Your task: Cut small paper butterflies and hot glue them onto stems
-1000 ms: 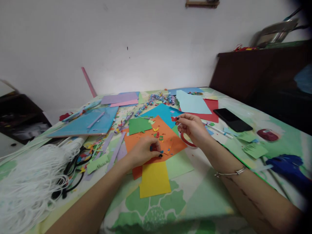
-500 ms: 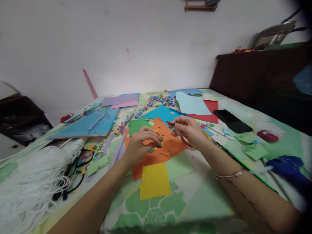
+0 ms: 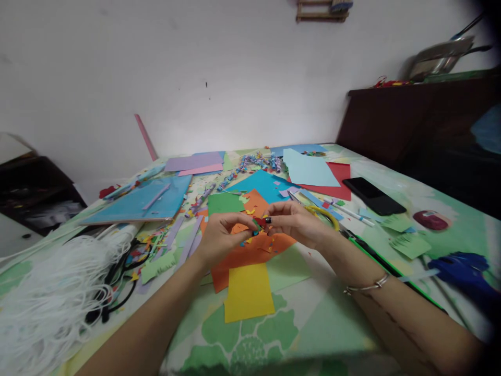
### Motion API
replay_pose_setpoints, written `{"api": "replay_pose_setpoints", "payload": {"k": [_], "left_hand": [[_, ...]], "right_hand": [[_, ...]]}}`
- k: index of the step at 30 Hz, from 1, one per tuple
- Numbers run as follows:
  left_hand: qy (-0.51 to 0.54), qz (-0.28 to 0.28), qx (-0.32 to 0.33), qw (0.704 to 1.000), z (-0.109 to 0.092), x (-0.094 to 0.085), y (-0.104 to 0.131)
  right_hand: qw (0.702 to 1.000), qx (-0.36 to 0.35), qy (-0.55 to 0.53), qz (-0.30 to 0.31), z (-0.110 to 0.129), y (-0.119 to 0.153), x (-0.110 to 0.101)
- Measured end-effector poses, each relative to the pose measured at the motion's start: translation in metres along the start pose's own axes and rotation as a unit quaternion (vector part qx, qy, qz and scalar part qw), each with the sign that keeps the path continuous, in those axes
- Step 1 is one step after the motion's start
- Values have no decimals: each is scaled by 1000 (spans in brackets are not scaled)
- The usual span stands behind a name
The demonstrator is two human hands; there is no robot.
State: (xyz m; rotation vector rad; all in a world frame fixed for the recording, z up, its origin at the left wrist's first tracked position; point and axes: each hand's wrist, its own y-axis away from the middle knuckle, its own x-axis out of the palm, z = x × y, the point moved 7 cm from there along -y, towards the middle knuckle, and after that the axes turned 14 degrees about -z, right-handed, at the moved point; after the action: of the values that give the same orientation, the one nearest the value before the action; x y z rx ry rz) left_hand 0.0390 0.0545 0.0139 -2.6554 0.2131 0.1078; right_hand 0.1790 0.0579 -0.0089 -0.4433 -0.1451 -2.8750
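Over the orange paper (image 3: 235, 266), my two hands meet at the fingertips. My right hand (image 3: 295, 222) pinches a small red paper piece (image 3: 260, 221) between thumb and forefinger. My left hand (image 3: 223, 235) is closed in a pinch on a tiny green paper piece (image 3: 256, 227), mostly covered by the fingers. The red and green pieces are together, but I cannot tell whether they are joined. Small yellow, blue and orange scraps lie below the fingers. A yellow paper square (image 3: 250, 295) overlaps the orange paper's near edge, and yellow-handled scissors (image 3: 329, 215) lie beyond my right wrist.
White cord (image 3: 58, 297) is heaped at the left, near a blue folder (image 3: 144, 201). Rolled paper beads (image 3: 230, 180) run across the back. At the right are a black phone (image 3: 373, 196), a dark red mouse-shaped object (image 3: 429, 219) and a blue glue gun (image 3: 462, 271).
My right hand has come down and left with the red paper piece, to meet the fingertips of my left hand. My left hand has shifted slightly. The scissors are now more visible.
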Motion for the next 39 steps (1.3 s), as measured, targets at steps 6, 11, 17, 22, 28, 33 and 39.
{"api": "replay_pose_setpoints", "payload": {"k": [6, 11, 17, 22, 28, 33, 39], "left_hand": [[5, -30, -35, 999, 4, -5, -2], [-34, -13, -52, 998, 13, -1, -2], [-44, 10, -40, 998, 9, 5, 1], [-21, 20, -37, 999, 4, 7, 2], [-17, 15, -57, 998, 7, 7, 3], [-13, -33, -70, 997, 9, 1, -1], [-28, -63, -79, 994, 13, -5, -3]], "right_hand": [[1000, 2, -11, 1, 0, -1, -1], [1000, 4, -9, 22, -3, 0, 2], [1000, 8, 18, 9, -8, -2, 0], [999, 6, 47, 17, -10, -2, 2], [996, -7, 84, 2, -8, 0, 6], [991, -31, 128, -18, -6, 1, 9], [966, -131, 219, -29, -10, 0, 16]]}}
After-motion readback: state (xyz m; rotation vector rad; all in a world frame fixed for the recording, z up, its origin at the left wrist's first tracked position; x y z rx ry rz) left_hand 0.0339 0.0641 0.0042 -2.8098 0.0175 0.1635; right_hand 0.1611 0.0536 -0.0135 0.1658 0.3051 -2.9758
